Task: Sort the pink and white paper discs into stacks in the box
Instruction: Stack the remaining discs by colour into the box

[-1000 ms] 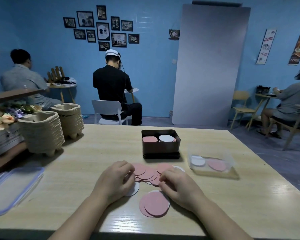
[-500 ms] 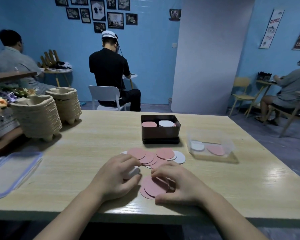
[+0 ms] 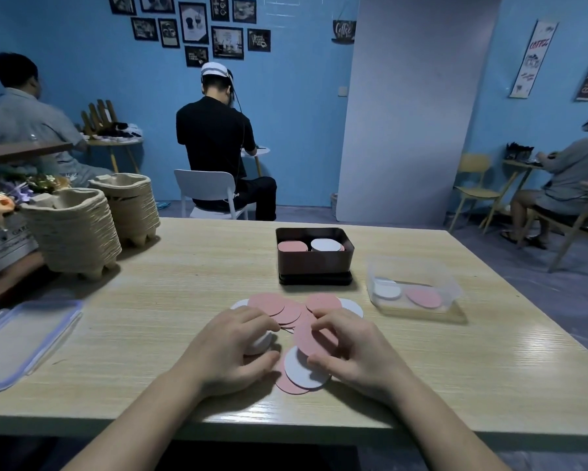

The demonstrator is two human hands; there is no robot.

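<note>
Wide wooden table [image 3: 150,334] fills the view, and out past the middle sits the dark box [image 3: 314,263], already carrying a pink stack [image 3: 292,246] on its left side and a white stack [image 3: 326,245] on its right. Just right of it, a clear tub [image 3: 413,290] holds one white and one pink disc. Nearer in, the loose pile of discs [image 3: 287,311] is fanned out between the box and the hands. Now the change: half a second back the right hand [image 3: 360,351] lay flat over pink discs, and here it has peeled a pink disc [image 3: 311,338] up, pinched between thumb and curled fingers, baring a white disc [image 3: 301,370] on the table below. The left hand [image 3: 229,351] is cupped, fingers half closed round what looks like a small white bundle [image 3: 260,341]; how many, I cannot tell. My read: colours are being separated in hand, with the trip to the box probably next.
</note>
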